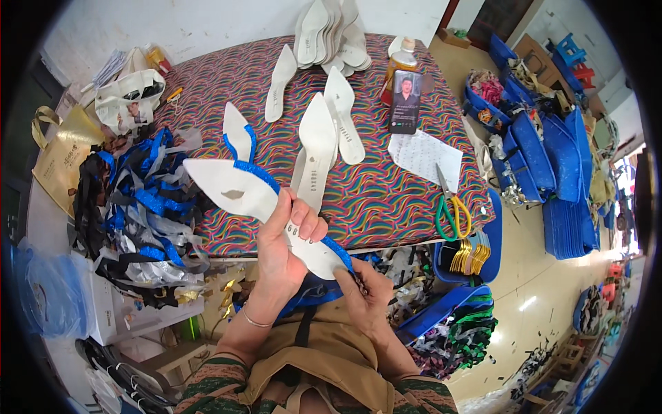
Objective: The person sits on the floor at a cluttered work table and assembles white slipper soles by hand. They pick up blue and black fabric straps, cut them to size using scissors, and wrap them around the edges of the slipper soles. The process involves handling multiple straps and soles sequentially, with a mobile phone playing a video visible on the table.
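Over the table's near edge I hold a white pointed shoe insole (231, 190) slantwise, its toe to the left. A glittery blue strip (336, 250) runs along its far edge. My left hand (284, 241) is closed around the narrow middle, thumb on top. At the heel end my right hand (365, 286) pinches the insole's edge and the strip's end between thumb and fingers. Just beyond lies another insole (238, 131), its toe edged with blue strip. Bare white insoles (314, 152) rest further right, overlapping one another.
A patterned cloth covers the table (207, 76). A tangled heap of strips (141, 207) hangs over its left side. Stacked insoles (324, 31) stand at the back. Scissors (452, 207), a phone (405, 103) and a bottle (403, 58) are at right. Blue bins (527, 159) fill the floor beyond.
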Demonstrator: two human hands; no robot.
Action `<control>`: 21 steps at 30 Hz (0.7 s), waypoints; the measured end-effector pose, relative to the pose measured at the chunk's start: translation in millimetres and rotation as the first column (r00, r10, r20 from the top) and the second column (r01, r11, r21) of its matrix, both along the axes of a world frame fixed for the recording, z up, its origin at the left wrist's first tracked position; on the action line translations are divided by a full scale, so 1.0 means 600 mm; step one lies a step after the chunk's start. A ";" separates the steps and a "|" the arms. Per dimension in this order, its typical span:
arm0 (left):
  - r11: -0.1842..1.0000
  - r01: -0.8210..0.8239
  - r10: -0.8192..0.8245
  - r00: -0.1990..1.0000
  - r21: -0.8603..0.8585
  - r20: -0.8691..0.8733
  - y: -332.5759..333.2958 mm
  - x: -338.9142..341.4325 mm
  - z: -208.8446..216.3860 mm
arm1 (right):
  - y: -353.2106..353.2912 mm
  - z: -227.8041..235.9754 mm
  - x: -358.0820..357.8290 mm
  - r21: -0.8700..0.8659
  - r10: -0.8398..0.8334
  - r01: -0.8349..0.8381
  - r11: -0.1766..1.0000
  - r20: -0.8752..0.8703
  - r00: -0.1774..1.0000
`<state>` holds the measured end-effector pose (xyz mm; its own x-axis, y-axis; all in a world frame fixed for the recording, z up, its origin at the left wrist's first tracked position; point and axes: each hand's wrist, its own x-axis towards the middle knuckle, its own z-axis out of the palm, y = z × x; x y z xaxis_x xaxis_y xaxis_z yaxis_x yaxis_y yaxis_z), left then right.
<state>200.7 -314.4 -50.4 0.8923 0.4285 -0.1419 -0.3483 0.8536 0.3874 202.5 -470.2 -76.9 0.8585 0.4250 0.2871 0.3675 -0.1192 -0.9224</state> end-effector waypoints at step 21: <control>-0.460 0.401 -0.219 0.813 0.792 -0.539 0.077 -0.027 0.066 | -0.020 0.074 0.096 -0.109 0.450 -0.446 0.888 0.011 0.893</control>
